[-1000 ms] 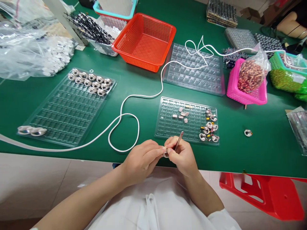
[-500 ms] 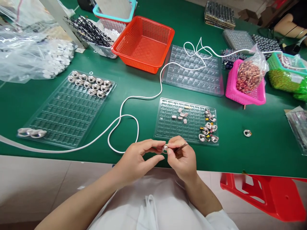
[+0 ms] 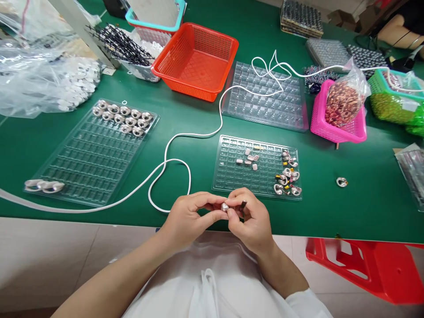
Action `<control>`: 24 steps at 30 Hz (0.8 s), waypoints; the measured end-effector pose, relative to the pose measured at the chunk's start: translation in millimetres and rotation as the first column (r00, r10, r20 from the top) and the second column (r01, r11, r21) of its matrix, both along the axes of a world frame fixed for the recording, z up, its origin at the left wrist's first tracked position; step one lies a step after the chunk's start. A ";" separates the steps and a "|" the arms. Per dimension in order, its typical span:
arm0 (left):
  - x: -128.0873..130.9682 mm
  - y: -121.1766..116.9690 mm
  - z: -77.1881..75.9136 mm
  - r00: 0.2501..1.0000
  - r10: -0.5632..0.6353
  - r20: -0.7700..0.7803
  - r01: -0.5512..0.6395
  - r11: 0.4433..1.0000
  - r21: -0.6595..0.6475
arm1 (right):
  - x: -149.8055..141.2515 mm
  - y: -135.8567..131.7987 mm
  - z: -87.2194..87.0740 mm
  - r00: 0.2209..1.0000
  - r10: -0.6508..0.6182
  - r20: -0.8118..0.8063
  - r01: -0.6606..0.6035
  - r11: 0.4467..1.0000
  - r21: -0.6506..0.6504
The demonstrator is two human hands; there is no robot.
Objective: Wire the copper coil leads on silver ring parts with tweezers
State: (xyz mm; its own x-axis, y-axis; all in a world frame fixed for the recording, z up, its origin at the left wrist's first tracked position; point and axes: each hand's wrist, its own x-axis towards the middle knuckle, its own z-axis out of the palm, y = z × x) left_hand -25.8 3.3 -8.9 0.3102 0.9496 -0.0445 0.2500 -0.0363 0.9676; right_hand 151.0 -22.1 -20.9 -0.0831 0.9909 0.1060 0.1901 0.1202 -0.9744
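A shiny silver ring is pinched between the fingertips of both hands, close to the table's front edge. My left hand grips it from the left with thumb and fingers. From the other side my right hand holds it too, and a slim dark tool, its kind unclear, pokes out from the curled fingers. Just beyond the hands lies a clear compartment tray, with small pale pieces in the middle and several silver rings with coloured bits along its right side. One loose ring rests farther right.
Another clear tray at left bears several silver rings. A white cord winds across the green table. Beyond stand an orange basket, stacked clear trays and a pink basket. A red stool is below at right.
The ring has turned between the fingers and now shows its rounded face. My left thumb has closed onto it, and the dark tool in my right hand points more upright.
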 end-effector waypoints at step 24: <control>8.8 -7.6 -4.9 0.991 0.089 -0.104 -0.042 0.920 0.390 | -8.5 -2.0 -15.9 0.989 -0.082 -0.125 0.085 0.996 0.023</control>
